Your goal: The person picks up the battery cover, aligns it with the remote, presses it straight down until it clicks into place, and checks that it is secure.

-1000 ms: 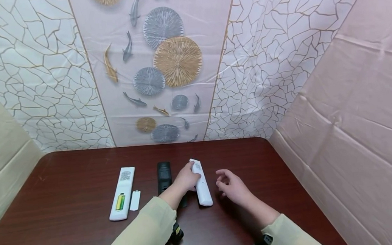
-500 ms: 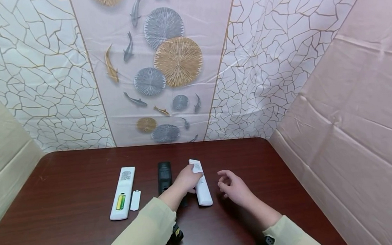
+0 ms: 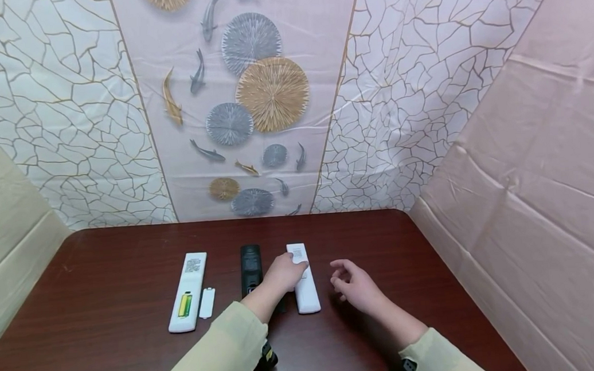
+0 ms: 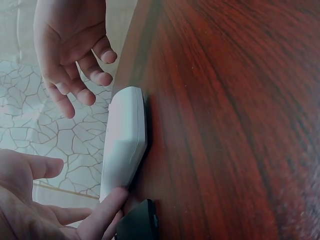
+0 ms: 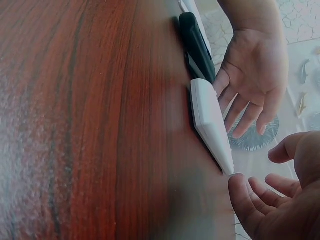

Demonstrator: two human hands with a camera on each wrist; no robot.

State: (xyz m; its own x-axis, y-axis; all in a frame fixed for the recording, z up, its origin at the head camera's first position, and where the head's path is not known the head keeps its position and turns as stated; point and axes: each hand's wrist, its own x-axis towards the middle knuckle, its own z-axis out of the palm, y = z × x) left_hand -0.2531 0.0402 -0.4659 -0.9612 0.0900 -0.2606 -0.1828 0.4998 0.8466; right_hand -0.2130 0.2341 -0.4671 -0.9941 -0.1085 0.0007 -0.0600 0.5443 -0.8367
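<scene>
A white remote [image 3: 306, 291] lies back side up on the brown table. Over its far half reaches my left hand [image 3: 282, 274]; in the left wrist view this hand [image 4: 30, 200] touches the remote's side [image 4: 122, 135] with a fingertip, its thumb apart. To the right, clear of the remote, my right hand [image 3: 357, 285] hovers with loosely bent fingers and nothing in them. Beside the left hand lies a black remote [image 3: 251, 263], partly hidden by the forearm. In the right wrist view the white remote [image 5: 210, 112] rests near the black one [image 5: 196, 45].
Farther left, another white remote [image 3: 187, 294] has its battery bay uncovered, with yellow-green batteries [image 3: 184, 304] inside. Its small white cover [image 3: 207, 303] lies just right of it. Patterned cloth [image 3: 233, 155] hangs behind the table [image 3: 102, 279].
The white remote under my left hand has turned straighter and now lies flat, its far end slightly nearer. My left fingers have shifted slightly on it. The right hand has hardly moved.
</scene>
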